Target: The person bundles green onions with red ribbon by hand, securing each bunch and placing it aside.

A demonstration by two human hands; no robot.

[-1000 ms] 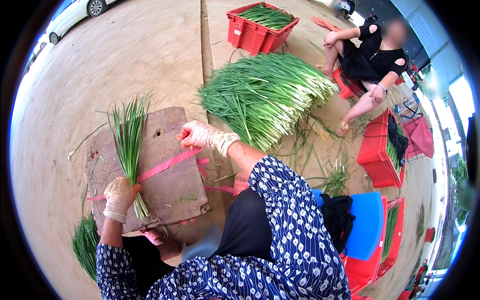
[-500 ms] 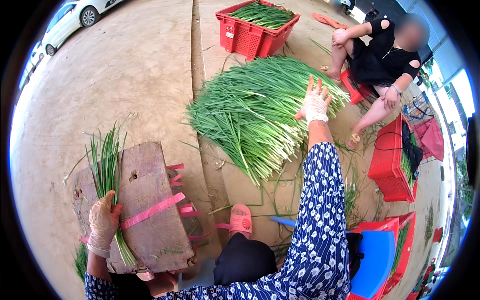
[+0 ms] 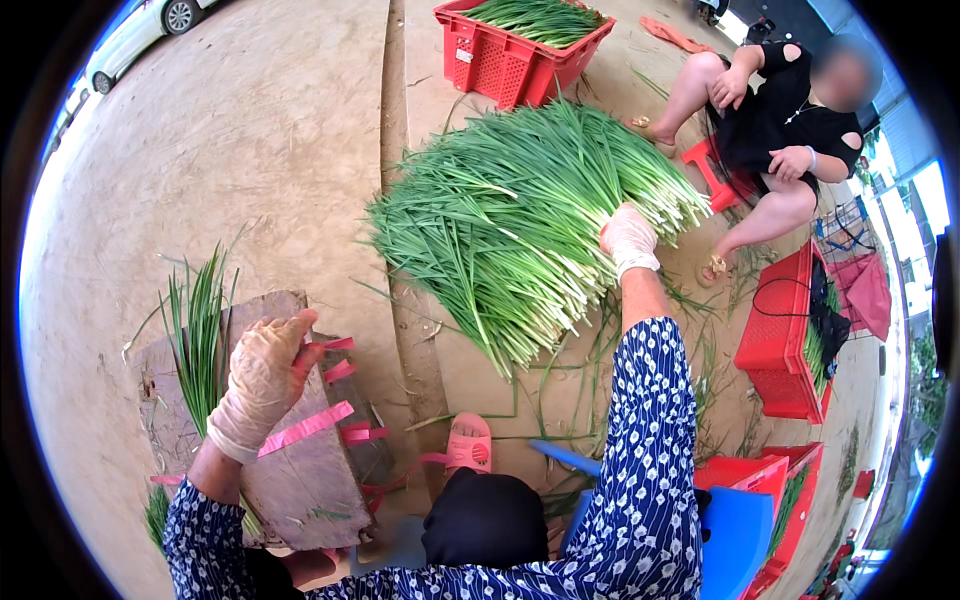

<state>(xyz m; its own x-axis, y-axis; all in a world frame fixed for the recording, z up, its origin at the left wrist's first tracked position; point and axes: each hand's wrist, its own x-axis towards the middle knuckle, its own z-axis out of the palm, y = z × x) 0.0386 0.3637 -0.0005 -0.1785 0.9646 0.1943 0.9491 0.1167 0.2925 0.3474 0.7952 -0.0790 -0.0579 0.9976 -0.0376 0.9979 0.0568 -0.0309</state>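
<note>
Both hands gloved: right hand (image 3: 628, 236) fingers on scallion pile (image 3: 520, 215).

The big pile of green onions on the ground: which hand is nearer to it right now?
Right. The right hand rests on the pile of green onions at its white-stemmed end. The left hand is well off to the left, over the wooden board, holding a small bunch.

The single head camera is looking steeply down from close above both gloved hands, facing forward over the ground.
</note>
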